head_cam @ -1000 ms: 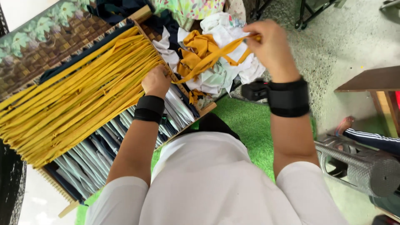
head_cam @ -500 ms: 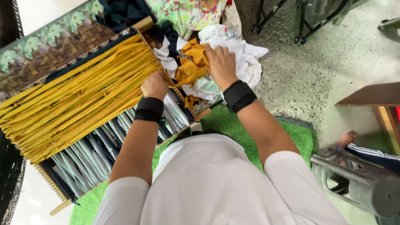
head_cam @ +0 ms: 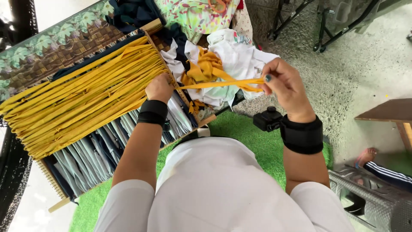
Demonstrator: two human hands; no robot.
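A wooden weaving frame [head_cam: 56,195] lies in front of me, strung with several yellow cloth strips [head_cam: 77,107] across its upper part and grey strips [head_cam: 86,159] lower down. My left hand [head_cam: 159,88] presses on the frame's right edge where the yellow strips end. My right hand [head_cam: 285,88] pinches a yellow cloth strip [head_cam: 219,83] and holds it stretched sideways from the frame. Both wrists wear black bands. A heap of yellow, white and dark cloth scraps [head_cam: 223,64] lies just beyond the strip.
A green artificial-grass mat [head_cam: 240,129] lies under me. A small black device [head_cam: 268,119] sits on it by my right wrist. Concrete floor, metal stand legs [head_cam: 326,30], a wooden bench corner [head_cam: 386,114] and another person's foot [head_cam: 367,157] are to the right.
My right hand dipped into the scrap heap, then drew back to the right, pulling a yellow strip taut. The left hand stayed on the frame edge.
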